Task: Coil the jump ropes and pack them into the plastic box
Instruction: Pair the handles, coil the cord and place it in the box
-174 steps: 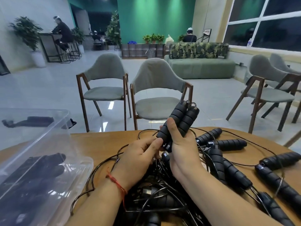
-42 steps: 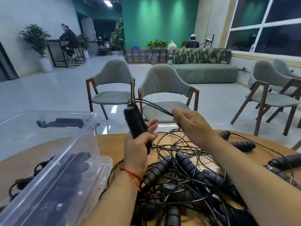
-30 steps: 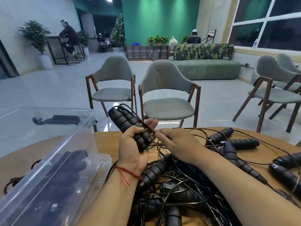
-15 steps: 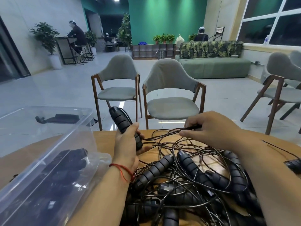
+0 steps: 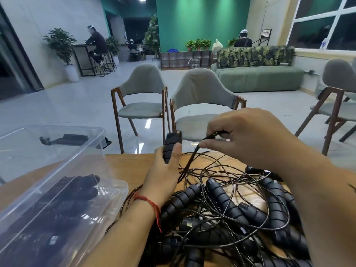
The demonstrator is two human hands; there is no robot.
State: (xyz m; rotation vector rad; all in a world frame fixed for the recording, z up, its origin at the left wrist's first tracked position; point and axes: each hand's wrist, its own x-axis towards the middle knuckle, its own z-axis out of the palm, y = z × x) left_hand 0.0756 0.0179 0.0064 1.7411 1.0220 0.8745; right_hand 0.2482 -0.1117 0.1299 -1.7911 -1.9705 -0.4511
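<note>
Above the wooden table (image 5: 127, 164), the left hand (image 5: 163, 176) grips a black ribbed handle (image 5: 172, 143), now upright rather than leaning left as it did half a second ago. The right hand (image 5: 250, 137) pinches the cord (image 5: 192, 157) between thumb and fingers. The cord now drops steeply beside the left hand instead of stretching level. Tangled jump ropes (image 5: 221, 205) lie on the table between the arms, and coiled ones sit in the clear plastic box (image 5: 57, 170) at the left. Beyond are grey chairs (image 5: 142, 97), a green sofa (image 5: 258, 78) and a green wall (image 5: 202, 20).

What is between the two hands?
A black cord, pinched by the right hand, slants down toward the left hand, which grips a handle. The head view shows it.
</note>
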